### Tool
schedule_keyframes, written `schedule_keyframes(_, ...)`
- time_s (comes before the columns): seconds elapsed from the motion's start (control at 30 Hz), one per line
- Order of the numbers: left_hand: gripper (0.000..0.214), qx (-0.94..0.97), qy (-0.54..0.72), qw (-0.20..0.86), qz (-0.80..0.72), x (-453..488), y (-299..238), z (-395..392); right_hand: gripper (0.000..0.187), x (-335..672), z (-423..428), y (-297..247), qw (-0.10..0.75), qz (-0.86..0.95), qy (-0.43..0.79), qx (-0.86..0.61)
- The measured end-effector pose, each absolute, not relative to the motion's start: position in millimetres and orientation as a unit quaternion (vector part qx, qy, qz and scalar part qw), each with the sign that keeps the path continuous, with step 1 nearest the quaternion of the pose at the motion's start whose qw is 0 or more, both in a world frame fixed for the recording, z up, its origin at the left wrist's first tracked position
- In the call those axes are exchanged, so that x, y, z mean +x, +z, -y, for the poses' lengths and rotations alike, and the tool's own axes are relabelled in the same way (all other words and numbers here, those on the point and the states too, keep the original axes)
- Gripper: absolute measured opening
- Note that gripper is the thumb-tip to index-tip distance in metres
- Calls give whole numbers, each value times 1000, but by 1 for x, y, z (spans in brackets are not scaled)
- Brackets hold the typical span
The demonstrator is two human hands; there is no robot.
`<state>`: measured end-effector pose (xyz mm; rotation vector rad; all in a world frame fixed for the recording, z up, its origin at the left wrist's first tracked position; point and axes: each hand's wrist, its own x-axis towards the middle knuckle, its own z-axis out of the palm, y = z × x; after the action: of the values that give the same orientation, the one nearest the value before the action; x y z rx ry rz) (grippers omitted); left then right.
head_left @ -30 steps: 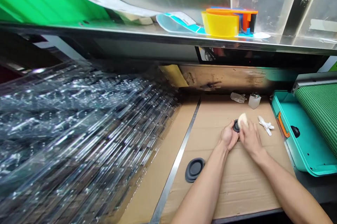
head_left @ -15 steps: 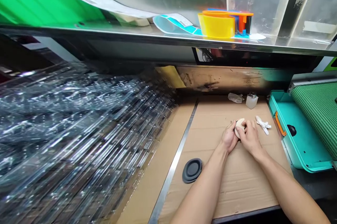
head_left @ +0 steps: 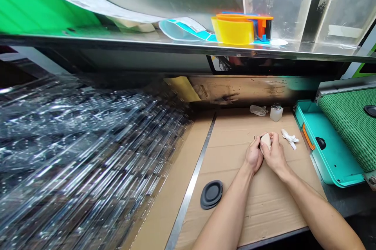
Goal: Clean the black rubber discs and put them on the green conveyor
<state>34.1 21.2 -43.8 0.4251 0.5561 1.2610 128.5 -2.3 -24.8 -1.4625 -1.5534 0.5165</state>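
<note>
Pad gripped by L hand + R hand | teal tray holds blk disc

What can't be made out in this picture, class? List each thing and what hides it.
Head view only.
1. Dark part: almost all hidden between the left hand, the right hand and the pad.
2. Clear stack: blurred, single pieces can't be told apart.
3. Disc on the belt: cut off by the right edge.
4. Bottle: too small to tell its contents.
</note>
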Motion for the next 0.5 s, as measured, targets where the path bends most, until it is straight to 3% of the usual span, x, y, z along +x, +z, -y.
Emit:
schedule_keyframes(0.17, 29, 190, 580, 752, -250, 36, -50, -23, 43, 135, -12, -26, 436, 631, 84, -636)
schedule_keyframes(0.37, 29, 164, 577, 764, -237, 32, -53, -27, 44, 132, -6, -39, 380, 723, 84, -571)
schedule_keyframes(0.5, 31, 154, 573, 765, -252, 31, -50, -29, 49, 137, -9, -34, 327, 687, 31, -648)
